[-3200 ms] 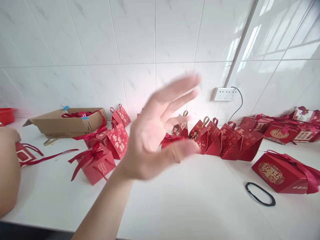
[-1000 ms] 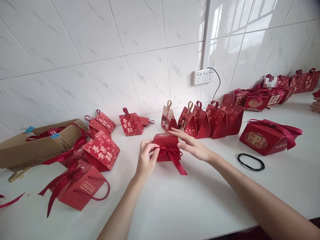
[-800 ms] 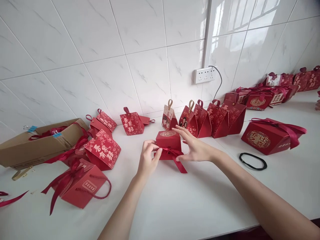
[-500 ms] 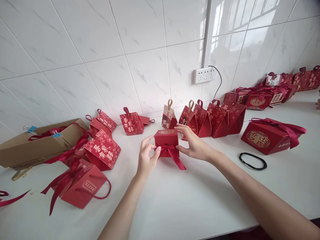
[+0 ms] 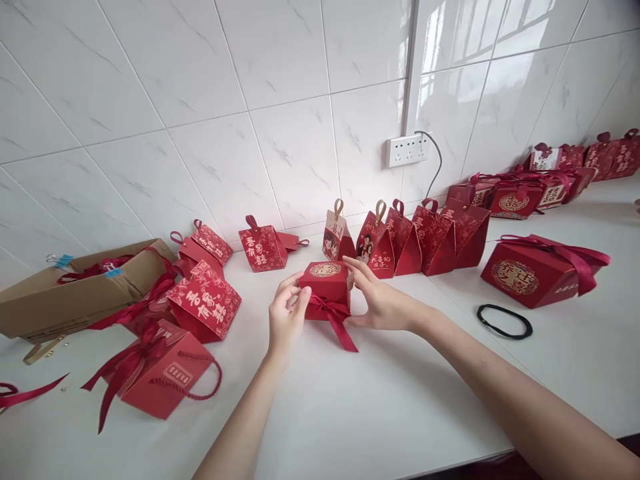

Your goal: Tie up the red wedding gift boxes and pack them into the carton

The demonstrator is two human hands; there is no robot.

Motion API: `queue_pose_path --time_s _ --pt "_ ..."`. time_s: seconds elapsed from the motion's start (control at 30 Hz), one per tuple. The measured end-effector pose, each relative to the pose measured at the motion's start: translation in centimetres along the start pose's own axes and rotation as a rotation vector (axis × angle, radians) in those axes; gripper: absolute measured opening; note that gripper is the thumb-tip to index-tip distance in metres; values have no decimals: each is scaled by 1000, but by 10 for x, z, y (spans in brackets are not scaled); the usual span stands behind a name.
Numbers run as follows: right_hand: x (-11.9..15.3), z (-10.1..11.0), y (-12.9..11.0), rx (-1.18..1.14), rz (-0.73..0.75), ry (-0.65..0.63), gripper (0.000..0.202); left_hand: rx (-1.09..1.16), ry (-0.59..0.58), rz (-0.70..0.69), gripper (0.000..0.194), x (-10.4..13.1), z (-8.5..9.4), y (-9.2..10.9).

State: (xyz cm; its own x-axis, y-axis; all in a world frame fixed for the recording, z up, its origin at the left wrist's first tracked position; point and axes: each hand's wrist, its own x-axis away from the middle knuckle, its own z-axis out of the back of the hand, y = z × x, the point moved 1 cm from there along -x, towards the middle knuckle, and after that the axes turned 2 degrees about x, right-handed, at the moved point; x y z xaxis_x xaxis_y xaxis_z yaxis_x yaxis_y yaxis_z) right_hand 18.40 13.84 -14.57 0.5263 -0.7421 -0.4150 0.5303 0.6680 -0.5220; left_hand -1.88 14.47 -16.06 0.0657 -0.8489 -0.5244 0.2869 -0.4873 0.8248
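Observation:
A small red gift box (image 5: 320,288) with a gold round emblem on its top stands on the white table in front of me. A dark red ribbon bow (image 5: 336,311) is tied across its front, one tail trailing down onto the table. My left hand (image 5: 287,316) grips the box's left side, thumb in front and fingers curled behind. At the right side, my right hand (image 5: 376,301) presses its fingers along the edge, with the thumb low near the bow. The two hands hold the box between them. Part of its right face is hidden.
Behind stands a row of red boxes (image 5: 434,241) with loop handles. Left are a cardboard carton (image 5: 30,308), a rope-handled box (image 5: 165,373) and loose ribbon. To the right lie a black loop (image 5: 505,328) and a ribboned box (image 5: 540,273). A power strip (image 5: 407,151) is on the wall.
The gift box has shifted slightly left and toward me, and its emblem top shows more. My right hand has moved in closer against its right side. The ribbon tail has moved along with it.

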Motion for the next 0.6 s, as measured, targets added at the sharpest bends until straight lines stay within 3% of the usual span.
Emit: queue_pose_path --time_s 0.17,0.4,0.6 --pt "0 3 3 -13 51 84 20 50 49 37 32 -3 2 -1" --pt "-1 0 -3 32 36 -31 54 42 93 63 32 -4 5 -2" --pt "-1 -1 -1 28 102 65 20 55 88 62 32 -3 4 -1"
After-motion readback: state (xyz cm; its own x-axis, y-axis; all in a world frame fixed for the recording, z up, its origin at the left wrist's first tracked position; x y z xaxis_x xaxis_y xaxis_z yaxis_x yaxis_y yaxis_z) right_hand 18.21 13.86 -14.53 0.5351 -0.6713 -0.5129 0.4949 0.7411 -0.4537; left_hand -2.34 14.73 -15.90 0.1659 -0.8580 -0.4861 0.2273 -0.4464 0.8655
